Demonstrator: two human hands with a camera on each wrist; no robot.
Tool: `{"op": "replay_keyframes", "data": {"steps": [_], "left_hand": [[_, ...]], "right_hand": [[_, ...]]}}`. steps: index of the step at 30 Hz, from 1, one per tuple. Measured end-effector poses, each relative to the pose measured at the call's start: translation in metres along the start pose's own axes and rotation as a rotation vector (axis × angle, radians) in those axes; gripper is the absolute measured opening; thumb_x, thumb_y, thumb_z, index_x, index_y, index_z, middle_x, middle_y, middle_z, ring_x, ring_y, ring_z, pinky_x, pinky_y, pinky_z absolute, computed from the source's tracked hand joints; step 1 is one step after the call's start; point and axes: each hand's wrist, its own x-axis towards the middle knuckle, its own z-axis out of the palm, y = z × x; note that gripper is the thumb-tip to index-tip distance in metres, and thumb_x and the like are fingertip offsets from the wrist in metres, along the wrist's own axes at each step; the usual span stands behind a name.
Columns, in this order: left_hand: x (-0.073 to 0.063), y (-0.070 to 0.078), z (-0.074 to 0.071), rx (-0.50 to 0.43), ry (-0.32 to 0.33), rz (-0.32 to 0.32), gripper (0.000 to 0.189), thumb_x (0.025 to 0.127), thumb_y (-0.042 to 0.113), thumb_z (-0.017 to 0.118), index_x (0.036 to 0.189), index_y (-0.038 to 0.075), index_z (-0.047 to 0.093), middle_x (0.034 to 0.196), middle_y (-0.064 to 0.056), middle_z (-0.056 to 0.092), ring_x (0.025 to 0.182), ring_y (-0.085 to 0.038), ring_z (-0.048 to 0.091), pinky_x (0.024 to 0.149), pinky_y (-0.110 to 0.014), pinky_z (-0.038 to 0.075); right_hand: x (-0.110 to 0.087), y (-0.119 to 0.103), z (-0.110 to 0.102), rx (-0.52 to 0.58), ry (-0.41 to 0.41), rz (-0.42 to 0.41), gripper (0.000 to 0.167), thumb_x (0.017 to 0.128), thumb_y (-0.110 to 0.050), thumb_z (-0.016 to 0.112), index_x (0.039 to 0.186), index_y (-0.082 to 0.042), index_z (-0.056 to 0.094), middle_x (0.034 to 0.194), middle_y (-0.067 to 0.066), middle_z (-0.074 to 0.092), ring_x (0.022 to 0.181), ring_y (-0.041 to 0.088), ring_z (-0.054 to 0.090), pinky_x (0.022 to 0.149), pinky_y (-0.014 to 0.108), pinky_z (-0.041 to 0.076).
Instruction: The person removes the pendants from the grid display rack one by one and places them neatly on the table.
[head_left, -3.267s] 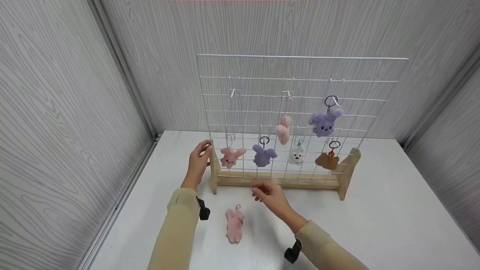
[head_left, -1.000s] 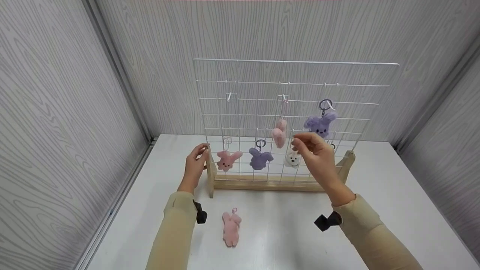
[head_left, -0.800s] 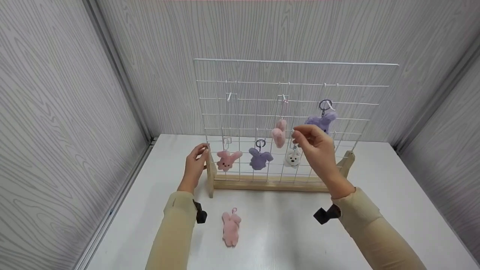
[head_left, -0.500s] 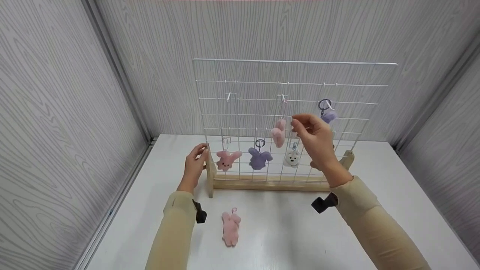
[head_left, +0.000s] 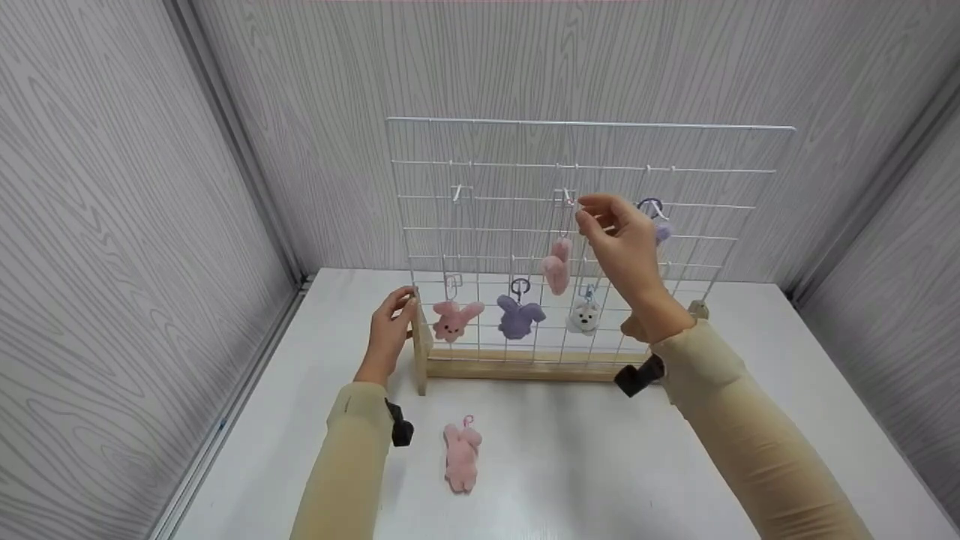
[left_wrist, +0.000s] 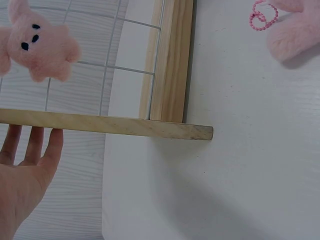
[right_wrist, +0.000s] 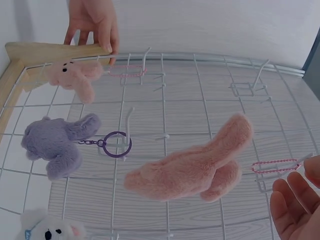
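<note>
My left hand (head_left: 390, 328) holds the left wooden side post (left_wrist: 150, 127) of a wire grid display rack (head_left: 592, 121); in the left wrist view its fingertips lie against the post. My right hand (head_left: 621, 238) is raised at the upper middle hook (head_left: 567, 197), fingers bent and thumb apart from them. From that hook hangs a pink plush keychain (right_wrist: 190, 167) on a pink bead chain (right_wrist: 275, 166); the fingertips are right beside the chain's end, with nothing visibly gripped. The purple plush keychain (head_left: 663, 232) on the upper right hook is mostly hidden behind the right hand.
Along the lower row hang a pink plush (head_left: 451, 321), a purple plush (head_left: 519, 318), a white plush (head_left: 584, 318) and a brown plush (head_left: 634, 328), partly covered by the right wrist. A pink bunny keychain (head_left: 461, 459) lies on the white table (head_left: 570, 465). The upper left hook (head_left: 458, 193) is bare.
My right hand has risen from low in front of the rack, past the white plush, to the upper middle hook. The left hand stays on the post; the view has shifted slightly.
</note>
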Motion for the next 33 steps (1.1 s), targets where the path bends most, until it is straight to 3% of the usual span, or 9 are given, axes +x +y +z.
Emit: {"op": "replay_keyframes", "data": {"steps": [6,8,17,26,33], "left_hand": [[0.000,0.001,0.000,0.004,0.002,-0.003,0.033,0.098,0.025,0.049,0.131,0.019,0.050,0.128,-0.008,0.047,0.111,-0.024,0.049,0.086,-0.045,0.047],[0.000,0.001,0.000,0.004,0.004,-0.008,0.033,0.099,0.025,0.049,0.130,0.018,0.050,0.129,-0.008,0.047,0.112,-0.024,0.049,0.086,-0.045,0.047],[-0.001,0.002,0.000,-0.002,0.003,-0.009,0.032,0.098,0.025,0.049,0.129,0.020,0.051,0.128,-0.008,0.047,0.112,-0.024,0.049,0.086,-0.045,0.047],[0.000,0.001,-0.001,-0.006,-0.005,0.005,0.034,0.098,0.027,0.049,0.131,0.019,0.050,0.129,-0.008,0.046,0.113,-0.025,0.048,0.087,-0.045,0.047],[0.001,0.000,0.000,-0.006,-0.003,-0.009,0.034,0.098,0.028,0.049,0.131,0.019,0.050,0.129,-0.008,0.046,0.113,-0.025,0.048,0.088,-0.044,0.046]], "right_hand": [[0.007,-0.001,0.005,-0.023,-0.011,0.029,0.019,0.089,-0.002,0.061,0.105,0.007,0.063,0.095,0.019,0.064,0.080,0.023,0.056,0.069,0.019,0.045],[0.010,0.010,0.007,-0.026,-0.012,0.037,0.019,0.089,-0.005,0.063,0.105,0.005,0.065,0.095,0.016,0.065,0.079,0.020,0.056,0.069,0.020,0.045],[0.017,0.011,0.008,-0.066,-0.017,0.030,0.013,0.088,-0.009,0.064,0.098,0.000,0.068,0.088,0.007,0.066,0.074,0.012,0.055,0.067,0.019,0.045],[0.018,0.008,0.008,-0.065,-0.033,0.058,0.013,0.089,-0.010,0.064,0.097,0.000,0.067,0.086,0.008,0.064,0.073,0.013,0.056,0.065,0.018,0.045],[0.013,-0.014,0.006,-0.037,-0.048,0.060,0.012,0.089,-0.001,0.061,0.095,0.009,0.063,0.086,0.018,0.062,0.073,0.020,0.056,0.061,0.016,0.043]]}}
